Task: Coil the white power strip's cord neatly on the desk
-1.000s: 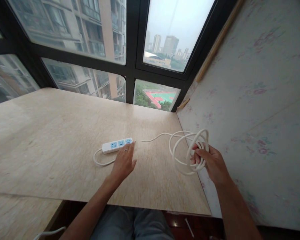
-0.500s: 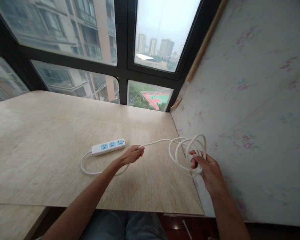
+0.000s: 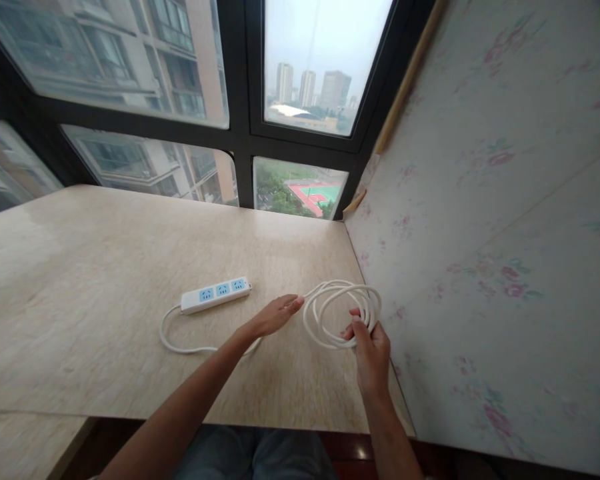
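A white power strip (image 3: pixel 216 295) with blue sockets lies on the beige stone sill. Its white cord (image 3: pixel 190 351) curves out from the left end, runs behind my left forearm and up to my left hand. My left hand (image 3: pixel 279 315) is closed over the cord, fingers fairly straight and pressed together; the cord comes out at the fingertips. From there it leads into several loose loops of cord (image 3: pixel 325 343). My right hand (image 3: pixel 371 347) grips these loops at their right side, thumb on top, above the sill beside the wall.
The stone sill (image 3: pixel 105 267) ends in front at my legs (image 3: pixel 260 453). Dark-framed windows (image 3: pixel 243 100) stand along the back. A wall with floral wallpaper (image 3: pixel 480 267) rises close on the right.
My right hand has moved left with the coil, close to my left hand, and the cord span between them has shortened. The left hand's fingers have straightened. The power strip stays put.
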The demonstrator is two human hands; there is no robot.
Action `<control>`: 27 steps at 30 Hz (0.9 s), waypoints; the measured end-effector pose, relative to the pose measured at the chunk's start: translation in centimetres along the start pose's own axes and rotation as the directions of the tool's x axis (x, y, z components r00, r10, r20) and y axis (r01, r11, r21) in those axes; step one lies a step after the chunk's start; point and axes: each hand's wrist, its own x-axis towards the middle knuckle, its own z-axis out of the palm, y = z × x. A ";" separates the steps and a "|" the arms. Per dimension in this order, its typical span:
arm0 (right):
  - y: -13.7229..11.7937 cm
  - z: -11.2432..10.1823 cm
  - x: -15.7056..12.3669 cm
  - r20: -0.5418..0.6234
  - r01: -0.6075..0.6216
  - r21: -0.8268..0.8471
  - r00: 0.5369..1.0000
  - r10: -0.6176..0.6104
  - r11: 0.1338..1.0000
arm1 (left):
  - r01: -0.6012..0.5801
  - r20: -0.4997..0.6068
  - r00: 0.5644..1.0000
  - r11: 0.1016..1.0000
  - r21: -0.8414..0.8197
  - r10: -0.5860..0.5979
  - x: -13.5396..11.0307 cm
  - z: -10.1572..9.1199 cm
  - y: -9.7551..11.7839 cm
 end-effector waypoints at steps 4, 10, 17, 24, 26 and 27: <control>-0.3 0.6 -1.1 0.090 0.041 0.078 0.995 -0.048 0.996 | -0.189 0.034 0.982 0.973 0.131 0.186 0.1 0.6 2.4; 0.5 0.2 -1.4 0.171 0.077 0.117 0.981 -0.097 0.990 | -0.026 0.081 0.996 0.978 -0.207 0.044 -0.2 1.3 2.0; 1.6 1.2 -0.7 -0.056 0.081 0.025 0.995 -0.079 0.996 | 0.105 0.138 0.989 0.907 -0.407 -0.052 -0.4 1.8 2.2; 3.3 5.2 -1.2 -0.250 -0.104 0.166 0.957 0.144 0.981 | 0.098 0.127 0.992 0.787 -0.609 -0.025 0.0 3.3 3.1; 3.8 6.6 -1.2 -0.287 -0.179 0.236 0.926 0.245 0.955 | 0.109 0.176 0.984 0.748 -0.655 0.010 0.1 3.3 2.9; 4.1 7.3 -1.1 -0.307 -0.207 0.266 0.908 0.286 0.941 | 0.111 0.201 0.979 0.727 -0.678 0.038 0.2 3.3 2.6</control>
